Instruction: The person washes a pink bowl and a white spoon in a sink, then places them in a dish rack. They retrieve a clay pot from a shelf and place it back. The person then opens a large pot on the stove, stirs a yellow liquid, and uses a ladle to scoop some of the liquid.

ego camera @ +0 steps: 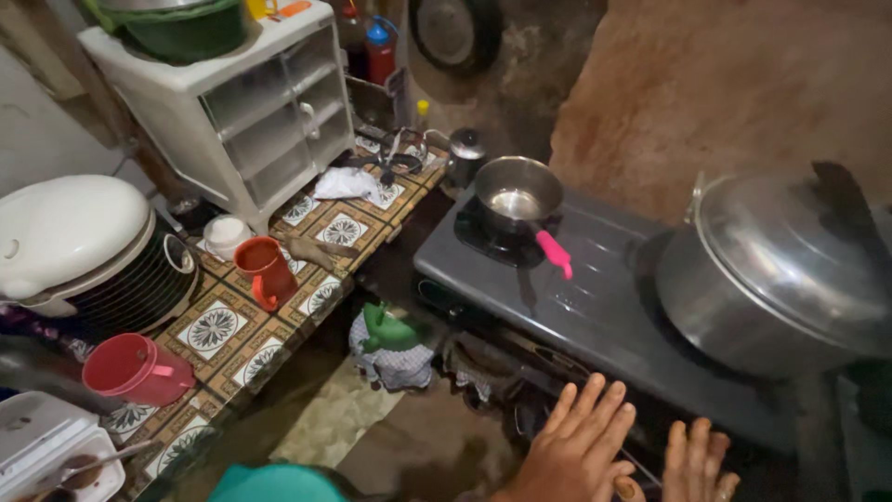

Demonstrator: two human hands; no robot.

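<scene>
Reaching toward the front edge of the stove, both hands sit low in the view: the left hand is spread flat with fingers extended, holding nothing, and the right hand is beside it, also open and empty, partly cut off by the picture's edge. They lie just at the stove's front, where the knobs would be, though the knobs themselves are too dark to make out. On the left burner stands a small pan with a pink handle; it seems to hold a little liquid. On the right burner sits a big pot with its lid on. No flame shows under either. Judging from this, the cookware is in place, while any lighting or adjusting of the burners looks not yet done. On the tiled counter stand an orange cup and a red mug.
</scene>
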